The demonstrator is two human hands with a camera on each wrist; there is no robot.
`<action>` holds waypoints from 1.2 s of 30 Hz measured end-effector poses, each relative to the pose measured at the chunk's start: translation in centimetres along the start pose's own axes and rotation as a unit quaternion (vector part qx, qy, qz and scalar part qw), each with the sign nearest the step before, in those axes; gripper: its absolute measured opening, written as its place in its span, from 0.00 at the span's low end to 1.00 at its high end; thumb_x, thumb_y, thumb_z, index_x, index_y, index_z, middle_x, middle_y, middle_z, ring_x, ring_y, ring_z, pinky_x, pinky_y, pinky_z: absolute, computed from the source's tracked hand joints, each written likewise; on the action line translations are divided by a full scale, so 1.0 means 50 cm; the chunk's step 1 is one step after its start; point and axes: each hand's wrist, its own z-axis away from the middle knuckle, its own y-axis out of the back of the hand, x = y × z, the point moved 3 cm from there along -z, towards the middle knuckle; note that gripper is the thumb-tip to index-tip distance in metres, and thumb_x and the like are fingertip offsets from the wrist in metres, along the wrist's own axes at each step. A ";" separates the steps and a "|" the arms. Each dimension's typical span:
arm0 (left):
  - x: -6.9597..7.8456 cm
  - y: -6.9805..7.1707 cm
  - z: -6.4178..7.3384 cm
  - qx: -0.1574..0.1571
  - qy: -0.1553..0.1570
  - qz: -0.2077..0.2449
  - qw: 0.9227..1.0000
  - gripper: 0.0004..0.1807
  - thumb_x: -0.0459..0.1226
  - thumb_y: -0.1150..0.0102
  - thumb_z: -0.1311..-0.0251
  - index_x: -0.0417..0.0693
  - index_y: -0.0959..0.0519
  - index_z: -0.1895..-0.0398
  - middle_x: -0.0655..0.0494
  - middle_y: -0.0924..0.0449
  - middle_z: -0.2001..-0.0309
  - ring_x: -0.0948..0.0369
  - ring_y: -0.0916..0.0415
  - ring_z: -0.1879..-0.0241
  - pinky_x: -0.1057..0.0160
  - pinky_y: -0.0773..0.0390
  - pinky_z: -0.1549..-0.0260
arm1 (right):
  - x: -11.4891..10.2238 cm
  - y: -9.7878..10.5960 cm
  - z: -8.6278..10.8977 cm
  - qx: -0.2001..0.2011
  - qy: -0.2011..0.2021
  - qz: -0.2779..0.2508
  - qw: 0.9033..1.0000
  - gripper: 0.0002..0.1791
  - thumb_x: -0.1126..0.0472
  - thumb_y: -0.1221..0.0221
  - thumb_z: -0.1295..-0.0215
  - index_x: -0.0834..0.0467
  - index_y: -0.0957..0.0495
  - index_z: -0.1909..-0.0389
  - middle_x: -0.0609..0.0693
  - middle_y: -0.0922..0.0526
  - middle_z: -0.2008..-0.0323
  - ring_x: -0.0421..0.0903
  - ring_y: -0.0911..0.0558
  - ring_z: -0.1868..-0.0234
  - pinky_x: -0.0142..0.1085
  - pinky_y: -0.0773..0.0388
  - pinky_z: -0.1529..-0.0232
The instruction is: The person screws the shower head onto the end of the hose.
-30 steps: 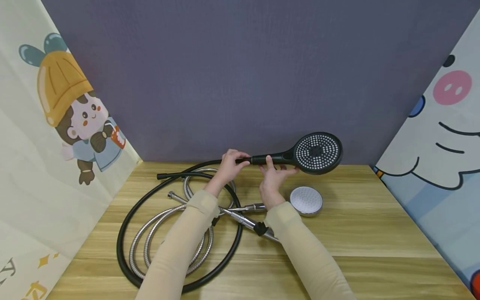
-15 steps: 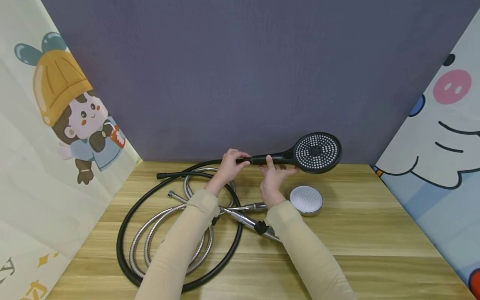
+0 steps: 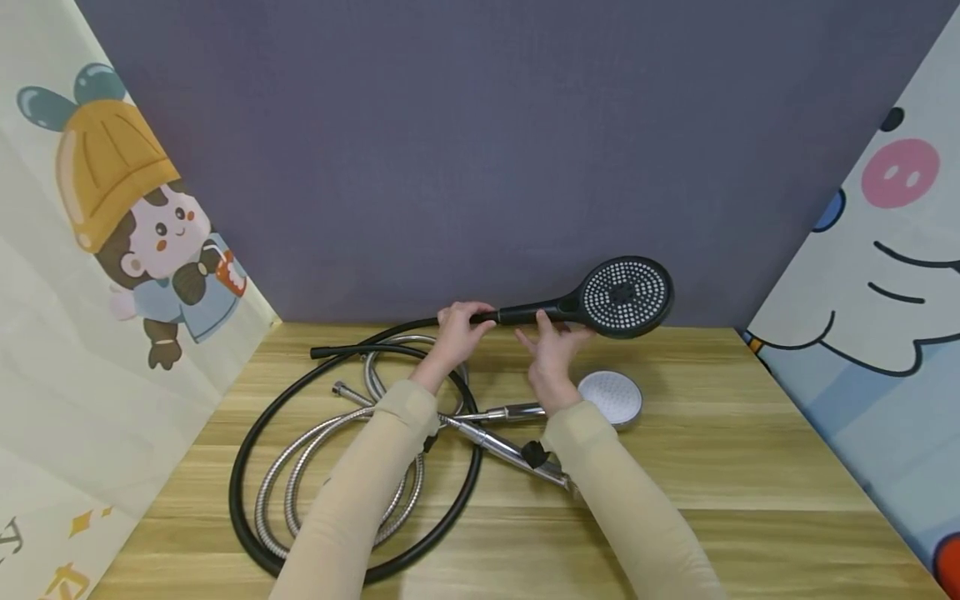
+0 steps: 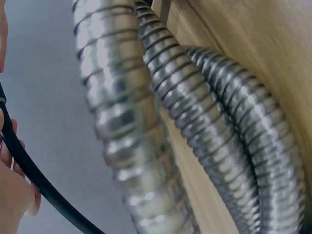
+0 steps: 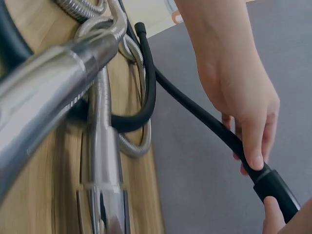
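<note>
My left hand (image 3: 454, 340) pinches the black shower hose (image 5: 195, 109) just below where it meets the handle of a black shower head (image 3: 627, 295). That head's round face, dotted with white nozzles, is turned toward the head camera. My right hand (image 3: 557, 357) grips the handle, thumb in front and fingers underneath. In the right wrist view the left thumb and fingers wrap the hose end right at the wider black collar (image 5: 276, 191). The left wrist view shows the hand only at its left edge, mostly hidden behind blurred metal hose (image 4: 122, 117).
The black hose loops over the wooden table (image 3: 750, 467), around coiled silver hoses (image 3: 296, 483). A chrome shower head with a pale face (image 3: 612, 397) lies below my right hand. Another chrome handle (image 3: 506, 447) passes under my right forearm. A grey panel (image 3: 480, 167) stands behind.
The black shower head has shifted slightly left and up, tilting a little. My right hand has moved a bit along the handle toward the head. The left hand keeps its pinch on the hose.
</note>
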 end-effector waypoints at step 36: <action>0.010 0.019 0.000 0.026 0.051 0.034 0.998 0.15 0.42 0.41 0.38 0.48 0.20 0.50 0.52 0.19 0.51 0.55 0.31 0.48 0.49 0.46 0.40 | -0.172 0.050 -0.008 -0.068 0.156 0.156 0.973 0.42 0.71 0.36 0.45 0.47 0.49 0.36 0.56 0.30 0.45 0.51 0.18 0.62 0.44 0.17 0.67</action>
